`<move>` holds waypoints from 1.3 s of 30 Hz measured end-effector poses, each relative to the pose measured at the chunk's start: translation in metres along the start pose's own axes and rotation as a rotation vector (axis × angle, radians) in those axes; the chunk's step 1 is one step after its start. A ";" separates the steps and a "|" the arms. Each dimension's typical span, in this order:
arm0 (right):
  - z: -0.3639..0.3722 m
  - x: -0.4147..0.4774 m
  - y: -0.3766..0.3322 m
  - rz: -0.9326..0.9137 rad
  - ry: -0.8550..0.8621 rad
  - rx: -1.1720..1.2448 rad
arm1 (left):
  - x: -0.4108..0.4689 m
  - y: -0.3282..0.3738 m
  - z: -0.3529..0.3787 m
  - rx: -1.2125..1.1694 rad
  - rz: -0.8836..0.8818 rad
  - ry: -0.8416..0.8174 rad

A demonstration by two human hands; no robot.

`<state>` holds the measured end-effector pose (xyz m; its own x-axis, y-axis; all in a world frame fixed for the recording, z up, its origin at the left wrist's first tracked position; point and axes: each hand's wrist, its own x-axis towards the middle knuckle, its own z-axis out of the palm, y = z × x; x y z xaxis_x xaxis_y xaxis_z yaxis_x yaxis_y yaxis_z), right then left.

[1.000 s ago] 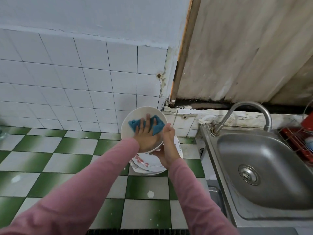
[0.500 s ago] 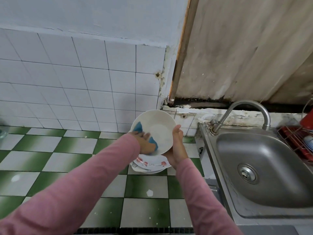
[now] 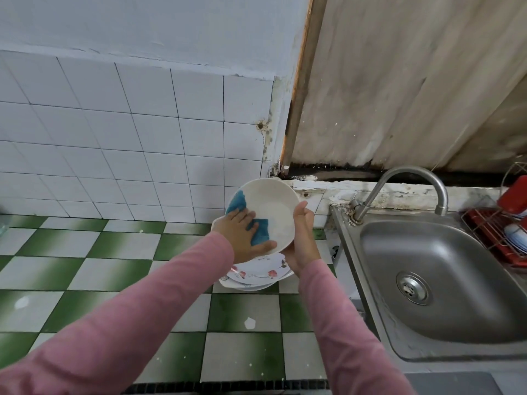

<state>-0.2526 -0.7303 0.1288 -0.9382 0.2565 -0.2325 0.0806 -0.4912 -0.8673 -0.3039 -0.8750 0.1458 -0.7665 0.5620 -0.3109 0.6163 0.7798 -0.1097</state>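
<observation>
**A:** How is the bowl held?

**B:** The right hand (image 3: 303,240) clasps the white bowl (image 3: 275,203) by its right rim. The thumb hooks over the edge and the other fingers sit behind it. It tips the hollow toward the person, I'd judge so the other hand can reach the inside.

**A:** And the left?

**B:** The left hand (image 3: 245,235) lies flat with its fingers straight and spread. It presses the blue cloth (image 3: 261,230) against the bowl's inner wall. It clasps nothing and only pushes. Its thumb runs along the lower rim.

**A:** Where is this happening?

**B:** In the air, left of the sink (image 3: 445,283). The bowl is just above a stack of flowered plates (image 3: 256,273) standing on the tiled counter (image 3: 114,266), also left of the sink. Working over the stack probably leaves a short way to set the bowl down.

**A:** What can't you make out?

**B:** The palm covers most of the cloth, so only two blue patches show. The right hand's fingers behind the bowl are hidden. The hands and bowl cover much of the stack, so I can't count the plates. I can't tell whether the bowl is wet or dry. The tap (image 3: 410,181) rises at the sink's back left corner, and I see no water running from it. The red rack (image 3: 490,232) right of the sink is cut off by the frame edge, and its contents are too blurred to name.
</observation>
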 end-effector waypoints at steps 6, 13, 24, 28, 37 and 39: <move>-0.005 0.004 0.001 -0.001 0.016 -0.034 | -0.011 0.017 -0.005 -0.469 0.087 -0.213; -0.002 0.002 0.004 0.023 -0.050 0.063 | -0.013 0.032 0.000 -1.107 0.251 -0.133; 0.007 0.006 0.012 0.165 -0.212 0.172 | -0.001 0.059 -0.012 -1.320 0.077 0.174; 0.007 0.004 0.014 0.214 -0.268 0.212 | 0.017 0.034 0.003 -0.686 -0.024 0.247; 0.006 0.009 0.023 0.234 -0.129 0.190 | 0.004 0.015 0.000 0.273 -0.312 0.452; 0.007 0.009 0.025 0.218 -0.110 0.188 | 0.003 0.018 -0.004 0.377 -0.306 0.437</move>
<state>-0.2615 -0.7463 0.1084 -0.9373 0.0419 -0.3459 0.2294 -0.6730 -0.7032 -0.2954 -0.8584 0.1470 -0.8713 0.4523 0.1903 0.3190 0.8167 -0.4808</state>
